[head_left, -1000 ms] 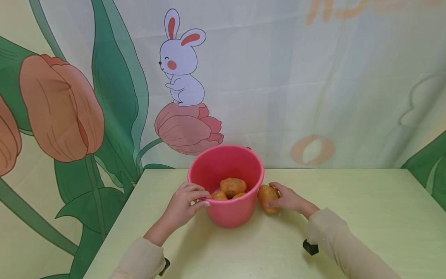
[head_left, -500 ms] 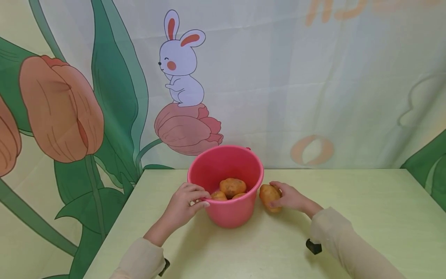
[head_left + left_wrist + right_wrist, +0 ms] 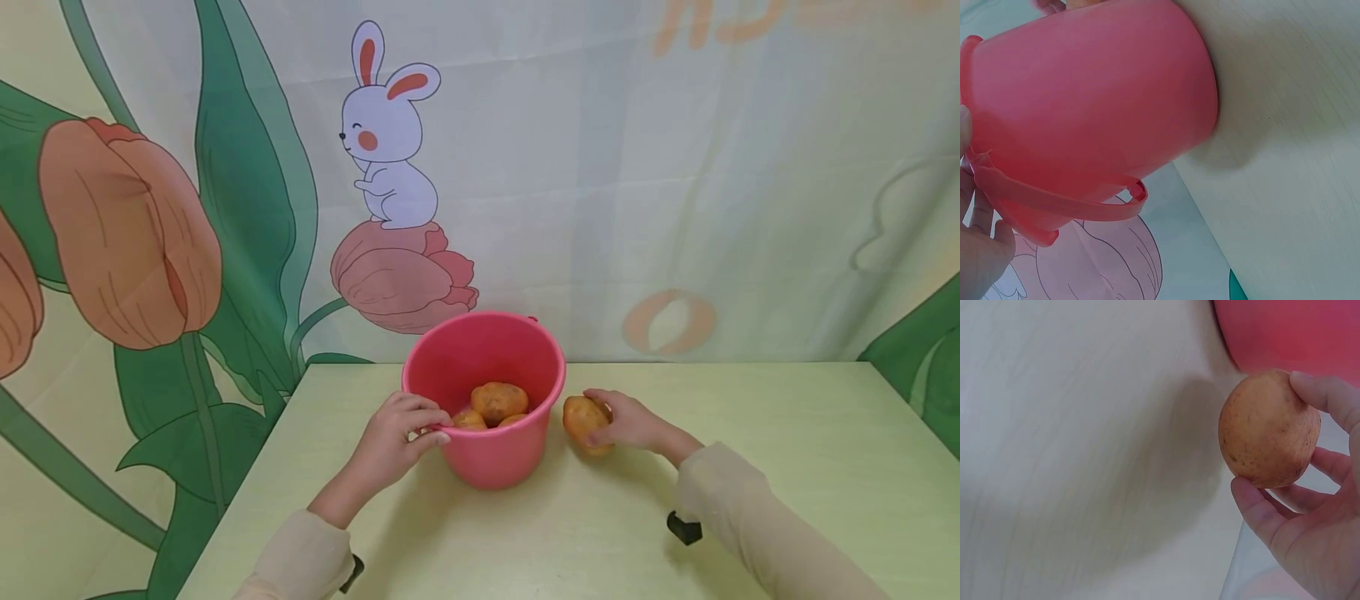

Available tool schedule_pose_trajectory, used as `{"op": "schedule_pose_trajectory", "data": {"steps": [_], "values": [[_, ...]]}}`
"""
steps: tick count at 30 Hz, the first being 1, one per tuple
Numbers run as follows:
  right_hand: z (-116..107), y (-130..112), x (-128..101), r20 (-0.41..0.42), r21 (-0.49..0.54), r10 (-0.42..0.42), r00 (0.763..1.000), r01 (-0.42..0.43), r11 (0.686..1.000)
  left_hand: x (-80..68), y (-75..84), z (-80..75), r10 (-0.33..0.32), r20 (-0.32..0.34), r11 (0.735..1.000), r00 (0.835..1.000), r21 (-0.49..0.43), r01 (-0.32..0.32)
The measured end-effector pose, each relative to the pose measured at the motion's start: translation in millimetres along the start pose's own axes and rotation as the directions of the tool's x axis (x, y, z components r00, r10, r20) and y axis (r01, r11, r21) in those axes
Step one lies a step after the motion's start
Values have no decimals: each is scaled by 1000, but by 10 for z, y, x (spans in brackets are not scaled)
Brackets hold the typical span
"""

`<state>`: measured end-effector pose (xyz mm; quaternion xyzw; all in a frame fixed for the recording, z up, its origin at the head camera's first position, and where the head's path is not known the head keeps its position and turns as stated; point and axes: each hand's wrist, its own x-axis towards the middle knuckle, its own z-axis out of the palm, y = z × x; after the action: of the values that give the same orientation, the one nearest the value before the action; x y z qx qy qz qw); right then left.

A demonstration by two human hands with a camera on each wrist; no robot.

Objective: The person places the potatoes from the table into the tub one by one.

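Note:
My left hand point(image 3: 393, 435) grips the near-left rim of a pink bucket point(image 3: 497, 460), thumb outside and fingertips over the edge. Several potatoes point(image 3: 499, 402) lie inside the bucket, partly hidden by its near wall. Just right of the bucket, my right hand point(image 3: 636, 423) holds another potato point(image 3: 582, 419) between thumb and fingers. In the right wrist view this potato point(image 3: 1266, 428) appears held off the table, its shadow falling beside it. The left wrist view shows the bucket's outer wall point(image 3: 1097, 94) and its pink handle point(image 3: 1060, 200) hanging down the side.
A pale wood-grain table point(image 3: 787, 467) carries the bucket, which stands near the back edge. Behind it hangs a cloth backdrop point(image 3: 555, 183) printed with tulips and a rabbit. Black wrist bands point(image 3: 684, 527) show below both sleeves.
My right hand has shifted a little to the right with the potato, widening the gap to the bucket. The left hand keeps its grip on the rim, and the bucket stays in place.

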<state>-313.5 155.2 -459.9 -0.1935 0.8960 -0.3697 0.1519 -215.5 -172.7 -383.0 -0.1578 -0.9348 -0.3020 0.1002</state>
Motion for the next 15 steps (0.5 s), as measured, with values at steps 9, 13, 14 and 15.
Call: {"op": "schedule_pose_trajectory", "data": {"steps": [9, 13, 14, 15], "values": [[-54, 23, -29, -2, -14, -44, 999, 44, 999, 3, 11, 0, -7, 4, 1000, 1000, -3, 7], [-82, 28, -48, 6, -17, -61, 998, 61, 998, 2, 16, -4, -10, 4, 1000, 1000, -4, 10], [-90, 25, -54, 7, -25, -73, 997, 73, 997, 1, 16, -5, -9, 5, 1000, 1000, -4, 9], [-98, 21, -61, 5, -31, -80, 997, 80, 996, 0, 16, -7, -7, 5, 1000, 1000, -5, 7]]}}
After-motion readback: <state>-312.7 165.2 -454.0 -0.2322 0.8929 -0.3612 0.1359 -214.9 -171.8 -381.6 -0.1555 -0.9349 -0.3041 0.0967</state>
